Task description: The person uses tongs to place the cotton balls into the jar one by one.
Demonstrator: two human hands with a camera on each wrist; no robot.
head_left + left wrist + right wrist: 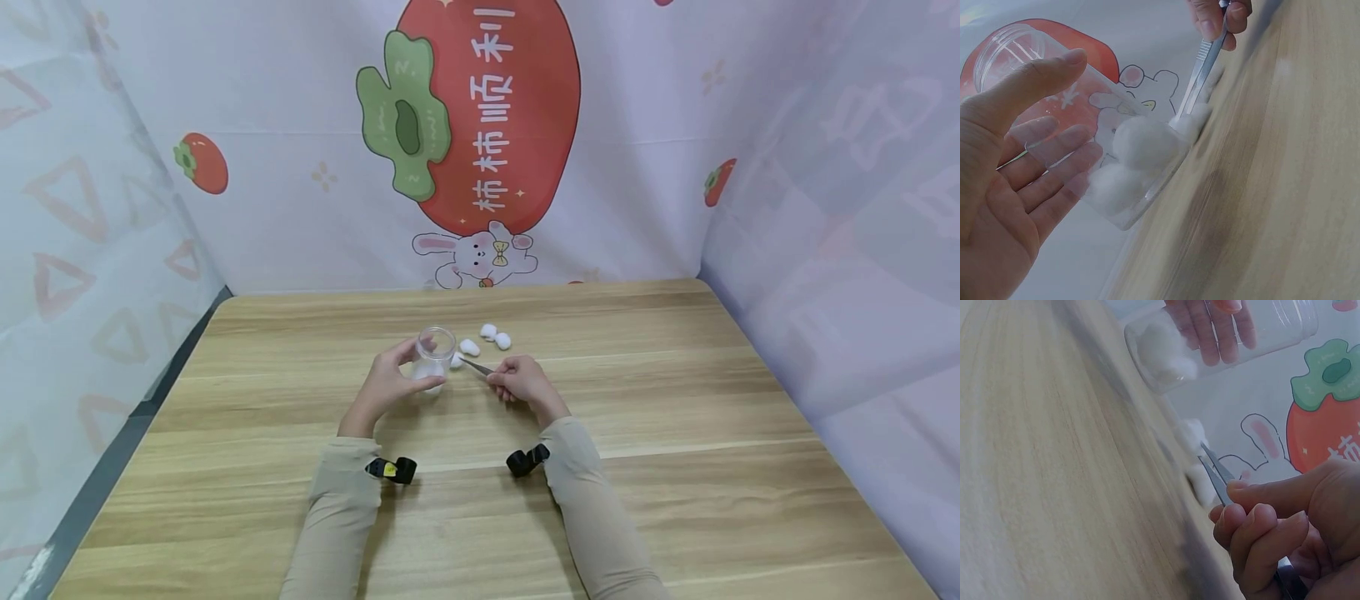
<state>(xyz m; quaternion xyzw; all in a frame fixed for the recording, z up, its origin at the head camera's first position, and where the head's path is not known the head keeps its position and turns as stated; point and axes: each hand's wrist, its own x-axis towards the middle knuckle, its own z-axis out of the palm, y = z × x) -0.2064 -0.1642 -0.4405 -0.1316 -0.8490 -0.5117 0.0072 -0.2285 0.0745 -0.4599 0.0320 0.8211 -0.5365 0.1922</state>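
My left hand (pixel 392 377) grips a clear jar (pixel 436 343), thumb on one side and fingers on the other. The jar has no lid on its mouth, and white cotton balls (pixel 1144 144) lie at its bottom. In my right hand (pixel 522 381) a pair of metal tweezers (pixel 1217 481) is pinched between thumb and fingers. The tweezers' tips stand slightly apart, right at a loose cotton ball (pixel 1190 435) on the table beside the jar's base.
More loose cotton balls (pixel 469 347) lie just behind, with a small group (pixel 503 341) farther back. The wooden table (pixel 675 483) reaches back to a white curtain (pixel 637 167) printed with a large persimmon and a rabbit.
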